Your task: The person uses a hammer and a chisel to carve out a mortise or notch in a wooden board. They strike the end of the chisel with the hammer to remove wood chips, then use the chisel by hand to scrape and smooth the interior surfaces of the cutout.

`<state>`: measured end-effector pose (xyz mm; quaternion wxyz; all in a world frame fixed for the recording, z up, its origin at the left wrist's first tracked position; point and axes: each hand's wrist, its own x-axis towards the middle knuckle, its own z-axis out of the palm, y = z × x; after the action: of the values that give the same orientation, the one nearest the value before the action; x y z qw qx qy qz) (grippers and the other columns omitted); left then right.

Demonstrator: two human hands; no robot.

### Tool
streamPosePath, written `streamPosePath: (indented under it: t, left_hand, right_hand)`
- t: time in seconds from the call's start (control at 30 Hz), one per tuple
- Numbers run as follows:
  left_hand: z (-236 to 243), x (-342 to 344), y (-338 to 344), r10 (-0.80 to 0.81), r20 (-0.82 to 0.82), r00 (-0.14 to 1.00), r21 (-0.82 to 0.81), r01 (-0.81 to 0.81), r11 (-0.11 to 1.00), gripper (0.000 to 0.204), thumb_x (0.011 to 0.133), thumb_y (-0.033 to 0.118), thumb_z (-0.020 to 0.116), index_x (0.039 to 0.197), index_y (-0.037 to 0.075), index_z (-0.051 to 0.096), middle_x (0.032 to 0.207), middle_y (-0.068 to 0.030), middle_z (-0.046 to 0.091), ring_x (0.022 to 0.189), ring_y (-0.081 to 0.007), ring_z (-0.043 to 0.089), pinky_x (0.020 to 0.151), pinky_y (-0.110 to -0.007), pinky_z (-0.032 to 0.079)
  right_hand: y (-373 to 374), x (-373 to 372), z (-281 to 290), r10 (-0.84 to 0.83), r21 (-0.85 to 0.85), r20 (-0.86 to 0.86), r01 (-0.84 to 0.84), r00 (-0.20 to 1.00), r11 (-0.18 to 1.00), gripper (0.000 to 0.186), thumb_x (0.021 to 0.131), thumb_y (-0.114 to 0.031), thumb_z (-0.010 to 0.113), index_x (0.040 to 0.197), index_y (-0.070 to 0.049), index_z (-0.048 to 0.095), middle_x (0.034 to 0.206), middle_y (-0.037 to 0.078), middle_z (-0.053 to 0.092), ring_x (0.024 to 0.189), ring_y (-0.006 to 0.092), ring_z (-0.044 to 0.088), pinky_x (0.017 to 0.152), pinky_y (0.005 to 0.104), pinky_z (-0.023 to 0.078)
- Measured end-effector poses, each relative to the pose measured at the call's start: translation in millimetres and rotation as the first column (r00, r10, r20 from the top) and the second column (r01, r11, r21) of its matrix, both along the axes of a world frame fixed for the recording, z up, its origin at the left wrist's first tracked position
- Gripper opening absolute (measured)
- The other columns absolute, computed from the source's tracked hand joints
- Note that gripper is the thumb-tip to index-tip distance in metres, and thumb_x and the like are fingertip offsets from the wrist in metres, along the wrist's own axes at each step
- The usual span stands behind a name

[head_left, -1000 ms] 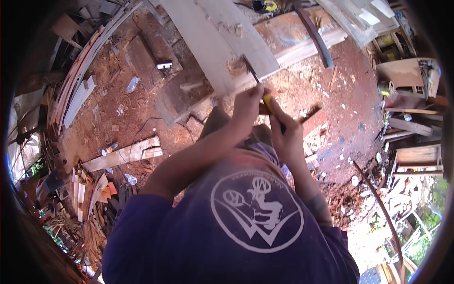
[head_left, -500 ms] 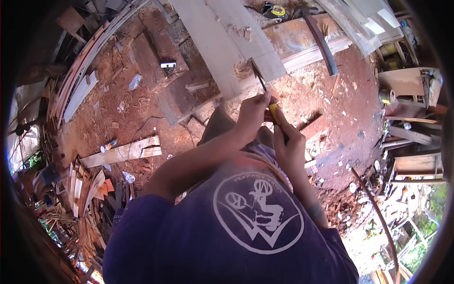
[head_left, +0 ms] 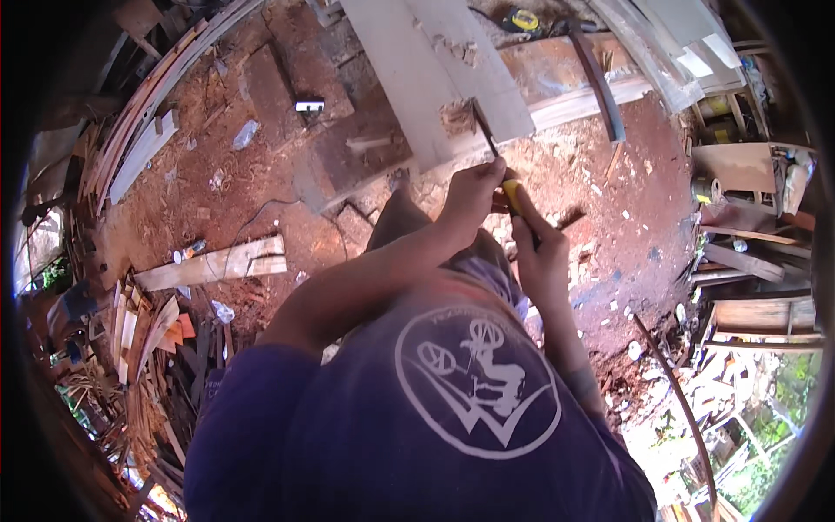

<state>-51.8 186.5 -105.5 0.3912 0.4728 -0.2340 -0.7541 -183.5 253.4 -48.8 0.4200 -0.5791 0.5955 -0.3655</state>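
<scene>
A chisel with a dark, narrow blade (head_left: 485, 130) and a yellow handle (head_left: 511, 193) points away from me over a pale wooden board (head_left: 435, 91). Its tip lies at the edge of a rough, chipped patch (head_left: 458, 116) in the board; whether it bites into the wood I cannot tell. My left hand (head_left: 474, 193) is closed around the chisel where blade meets handle. Behind it, my right hand (head_left: 541, 248) grips the handle, part of which the fingers cover. A second rough patch (head_left: 461, 54) shows farther up the board.
A yellow and black tape measure (head_left: 524, 19) lies beyond the board. Beside it, a dark curved bar (head_left: 600, 87) crosses another plank. A short board (head_left: 217, 264) rests on reddish ground at left. Scrap wood (head_left: 143, 344) is heaped at the left; more timber stands at right.
The whole view has shifted slightly, with the board now a little farther right. Both hands keep their hold on the chisel, and its tip stays by the same chipped patch.
</scene>
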Motion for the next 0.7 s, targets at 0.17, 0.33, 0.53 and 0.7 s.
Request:
streamPosePath:
  t: [0.17,0.33,0.53,0.7]
  left_hand:
    - [-10,-3,-25,0.058,-0.018,0.998,-0.132,-0.060,0.989,0.039,0.106,0.033,0.054,0.111,-0.005,0.064,0.096,-0.0116,0.066,0.091,-0.0249,0.072,0.078,-0.034,0.060]
    - [2,-14,7,-0.020,0.005,1.000,0.064,0.020,0.998,0.040,0.109,0.036,0.053,0.098,0.001,0.069,0.087,-0.0055,0.069,0.073,-0.0141,0.067,0.064,-0.030,0.056]
    - [-17,-9,0,0.114,-0.120,0.986,-0.051,-0.121,0.991,0.036,0.108,0.035,0.056,0.102,0.002,0.069,0.087,-0.0061,0.069,0.069,-0.0157,0.066,0.062,-0.031,0.057]
    - [-27,-8,-24,0.086,-0.040,0.995,-0.098,-0.090,0.991,0.040,0.111,0.028,0.043,0.110,-0.007,0.064,0.102,-0.0169,0.068,0.089,-0.0251,0.070,0.080,-0.036,0.059]
  right_hand:
    - [-24,1,18,0.002,0.195,-0.076,0.013,0.997,0.981,0.044,0.101,-0.003,0.051,0.145,0.006,0.054,0.129,0.022,0.070,0.112,0.0153,0.067,0.093,0.0299,0.052]
    - [8,-10,-9,-0.026,0.095,-0.042,0.030,0.999,0.995,0.045,0.102,-0.006,0.052,0.147,0.002,0.053,0.103,0.011,0.073,0.079,0.0073,0.059,0.068,0.0255,0.050]
    - [6,-5,-17,-0.050,0.137,-0.023,0.053,0.998,0.989,0.045,0.103,-0.006,0.053,0.147,0.002,0.053,0.096,0.006,0.072,0.071,0.0036,0.052,0.062,0.0235,0.045]
    - [-23,-3,-18,-0.030,0.089,-0.075,0.037,0.997,0.995,0.043,0.102,-0.006,0.056,0.144,-0.001,0.058,0.087,0.002,0.067,0.071,0.0040,0.047,0.062,0.0247,0.044]
